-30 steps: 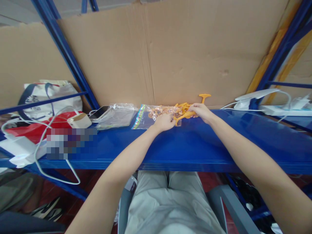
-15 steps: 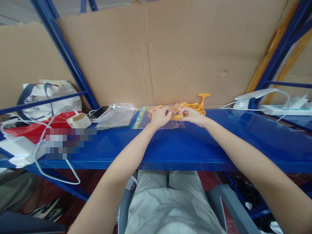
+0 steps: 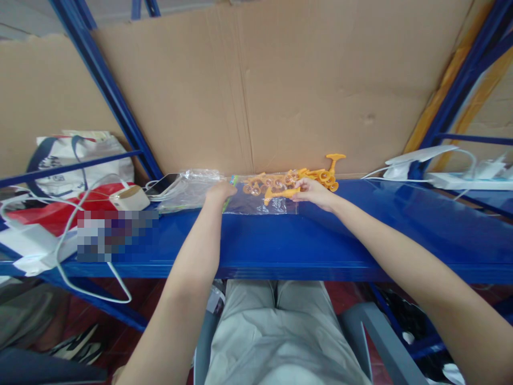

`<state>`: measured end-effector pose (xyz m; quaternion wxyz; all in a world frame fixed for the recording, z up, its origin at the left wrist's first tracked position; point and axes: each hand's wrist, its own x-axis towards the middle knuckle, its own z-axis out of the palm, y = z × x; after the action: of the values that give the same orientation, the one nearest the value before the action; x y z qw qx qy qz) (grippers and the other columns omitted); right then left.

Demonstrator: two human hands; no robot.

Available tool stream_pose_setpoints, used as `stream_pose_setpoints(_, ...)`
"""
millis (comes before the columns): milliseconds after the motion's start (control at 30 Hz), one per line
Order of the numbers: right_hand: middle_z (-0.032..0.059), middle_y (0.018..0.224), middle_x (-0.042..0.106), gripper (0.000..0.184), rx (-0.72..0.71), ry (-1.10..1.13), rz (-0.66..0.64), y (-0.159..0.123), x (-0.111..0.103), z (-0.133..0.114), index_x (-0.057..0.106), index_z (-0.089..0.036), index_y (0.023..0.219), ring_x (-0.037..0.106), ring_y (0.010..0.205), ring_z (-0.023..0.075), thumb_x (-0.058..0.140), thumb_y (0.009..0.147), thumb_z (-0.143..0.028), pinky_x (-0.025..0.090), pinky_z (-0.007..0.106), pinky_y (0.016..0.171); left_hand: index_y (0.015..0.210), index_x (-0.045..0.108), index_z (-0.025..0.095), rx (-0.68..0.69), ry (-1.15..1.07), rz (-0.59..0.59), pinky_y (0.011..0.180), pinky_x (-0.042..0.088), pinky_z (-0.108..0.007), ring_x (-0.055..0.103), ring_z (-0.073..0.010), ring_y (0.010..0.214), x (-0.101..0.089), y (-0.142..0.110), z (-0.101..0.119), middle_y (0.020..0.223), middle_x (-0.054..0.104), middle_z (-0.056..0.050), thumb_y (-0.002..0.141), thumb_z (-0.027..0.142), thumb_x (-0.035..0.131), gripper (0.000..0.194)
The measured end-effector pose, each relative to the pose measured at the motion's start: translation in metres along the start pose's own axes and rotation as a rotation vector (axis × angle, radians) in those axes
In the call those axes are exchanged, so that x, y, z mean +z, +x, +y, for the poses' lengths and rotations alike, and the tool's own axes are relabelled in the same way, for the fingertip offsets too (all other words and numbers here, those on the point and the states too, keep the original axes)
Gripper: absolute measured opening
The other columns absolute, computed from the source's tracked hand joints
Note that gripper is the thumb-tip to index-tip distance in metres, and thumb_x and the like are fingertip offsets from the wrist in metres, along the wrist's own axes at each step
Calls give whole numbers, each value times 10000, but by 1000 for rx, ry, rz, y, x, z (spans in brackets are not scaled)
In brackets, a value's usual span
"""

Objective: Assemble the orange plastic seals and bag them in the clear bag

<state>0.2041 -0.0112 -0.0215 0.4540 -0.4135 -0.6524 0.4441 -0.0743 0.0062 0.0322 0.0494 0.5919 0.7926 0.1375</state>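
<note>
A clear plastic bag [image 3: 256,202] with a coloured strip at its left end lies on the blue shelf [image 3: 320,235]. My left hand [image 3: 219,191] is closed on the bag's left end. My right hand [image 3: 311,191] pinches the bag's right edge, beside a long orange plastic piece [image 3: 280,193]. Several orange plastic parts [image 3: 268,183] lie in a row at the bag's far side. More orange parts [image 3: 326,176], one with a T-shaped top, rest against the cardboard just beyond my right hand.
A second clear bag [image 3: 191,188] with a phone [image 3: 163,183] lies left of the first. Further left are a cream charger [image 3: 130,198], white cables and a tote bag [image 3: 80,155]. A white power strip [image 3: 468,182] sits at the right. Cardboard [image 3: 280,85] backs the shelf.
My left hand slid left from the middle of the bag to its left end, stretching the bag flat. The orange parts now lie uncovered in a row. My right hand stayed at the right edge.
</note>
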Motion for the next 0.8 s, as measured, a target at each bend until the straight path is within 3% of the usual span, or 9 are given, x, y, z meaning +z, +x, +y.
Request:
stream_pose_setpoints(133, -39, 764, 628, 363, 10, 51, 15, 1, -1, -1, 503, -228, 803, 686, 746, 126, 797, 619, -123, 615, 323, 805, 923, 742, 133, 133, -135, -67, 666, 534, -277, 741, -296, 816, 2, 5, 1, 787, 754, -129, 740, 161, 628, 218)
stream_pose_setpoints(267, -33, 760, 640, 353, 23, 130, 43, 3, -3, -6, 501, -228, 788, 696, 785, 134, 799, 646, -104, 613, 331, 834, 896, 732, 120, 202, -488, -71, 552, 467, -227, 666, -184, 571, 2, 1, 7, 564, 644, -31, 710, 45, 576, 254)
stream_pose_setpoints(367, -6, 812, 681, 331, 13, 204, 59, 4, -5, -11, 516, -228, 777, 713, 842, 156, 803, 664, -107, 607, 336, 866, 1096, 714, 140, 246, -728, -121, 565, 481, -222, 595, -122, 495, 1, -2, 13, 605, 653, 4, 690, 17, 587, 444)
stream_pose_setpoints(500, 24, 868, 706, 258, 5, 213, 24, 3, -7, -14, 562, -229, 781, 713, 895, 198, 794, 692, -156, 611, 366, 868, 1248, 669, 153, 331, -907, -178, 657, 523, -226, 605, -84, 568, 3, -5, 21, 836, 726, -23, 639, -1, 660, 628)
stream_pose_setpoints(600, 7, 782, 660, 248, 15, 139, 22, 2, -7, -12, 571, -227, 769, 693, 843, 192, 788, 671, -158, 590, 361, 867, 1277, 664, 150, 372, -954, -223, 716, 541, -238, 636, -89, 646, 8, -9, 27, 930, 734, -48, 651, -7, 663, 646)
stream_pose_setpoints(800, -41, 723, 594, 275, -13, 78, -4, 4, -7, -9, 520, -235, 782, 626, 696, 130, 754, 654, -168, 555, 305, 771, 1258, 670, 147, 362, -992, -411, 708, 592, -285, 683, -129, 685, 22, -23, 42, 901, 744, -69, 726, -42, 576, 573)
